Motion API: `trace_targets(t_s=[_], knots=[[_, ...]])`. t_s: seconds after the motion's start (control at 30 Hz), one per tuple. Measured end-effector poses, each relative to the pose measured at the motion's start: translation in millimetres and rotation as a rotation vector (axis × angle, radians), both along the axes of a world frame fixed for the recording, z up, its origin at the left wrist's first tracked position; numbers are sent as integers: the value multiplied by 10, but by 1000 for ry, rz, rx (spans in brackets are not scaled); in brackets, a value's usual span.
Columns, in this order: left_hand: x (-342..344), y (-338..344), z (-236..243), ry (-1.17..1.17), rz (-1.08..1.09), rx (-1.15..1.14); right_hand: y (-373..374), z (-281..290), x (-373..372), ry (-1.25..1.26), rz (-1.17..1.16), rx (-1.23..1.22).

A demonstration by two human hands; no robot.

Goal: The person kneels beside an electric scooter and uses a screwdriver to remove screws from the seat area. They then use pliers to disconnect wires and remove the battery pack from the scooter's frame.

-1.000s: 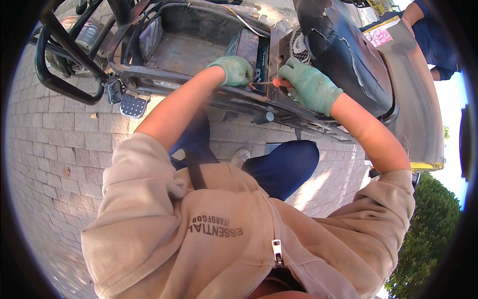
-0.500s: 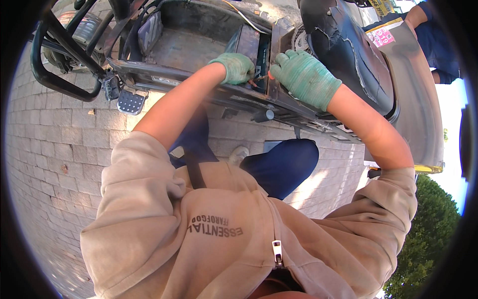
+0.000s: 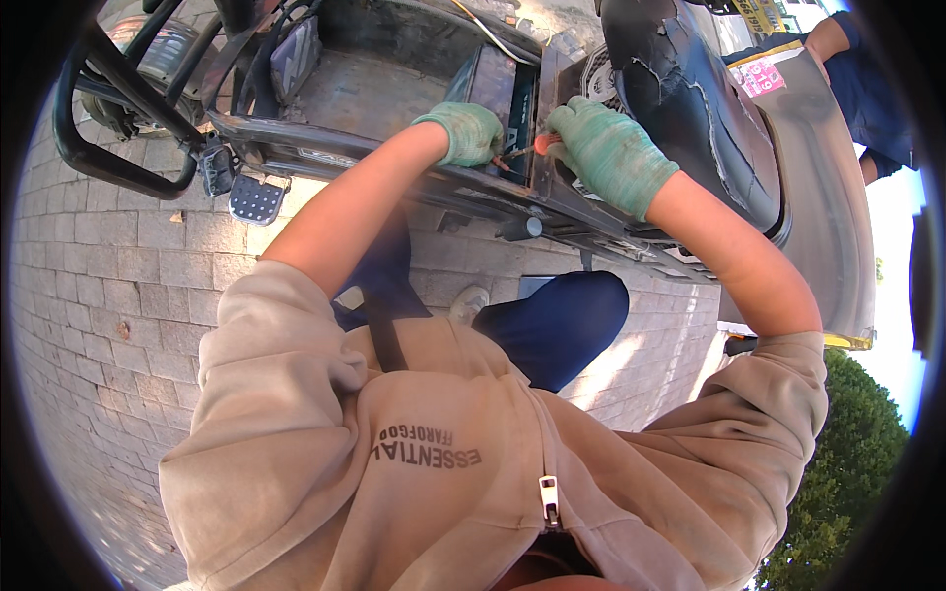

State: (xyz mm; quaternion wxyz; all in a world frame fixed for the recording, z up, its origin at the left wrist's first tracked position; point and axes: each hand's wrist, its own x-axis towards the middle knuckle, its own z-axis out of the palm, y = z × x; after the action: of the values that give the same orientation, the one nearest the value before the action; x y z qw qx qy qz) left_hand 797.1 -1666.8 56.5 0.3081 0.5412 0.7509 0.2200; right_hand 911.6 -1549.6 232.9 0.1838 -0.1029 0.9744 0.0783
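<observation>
Beige jacket (image 3: 443,473) at our six o'clock, our left hand (image 3: 467,135) at twelve, fingers curled, its hold unclear to us, our right hand (image 3: 613,158) between one and two, closed around an orange screwdriver (image 3: 545,145) at one, over the frame (image 3: 281,145), torn black seat (image 3: 675,74) beyond.

Orange-handled screwdriver (image 3: 545,145) lay slightly aslant, thin shaft pointing left toward small reddish piece (image 3: 501,164), kind unclear.
</observation>
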Motion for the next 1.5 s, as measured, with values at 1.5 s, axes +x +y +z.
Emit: trace_targets(t_s=[1.5], knots=[[-12,35,-40,-156,-38,-11,-12,66,72,-102,-308,-97]])
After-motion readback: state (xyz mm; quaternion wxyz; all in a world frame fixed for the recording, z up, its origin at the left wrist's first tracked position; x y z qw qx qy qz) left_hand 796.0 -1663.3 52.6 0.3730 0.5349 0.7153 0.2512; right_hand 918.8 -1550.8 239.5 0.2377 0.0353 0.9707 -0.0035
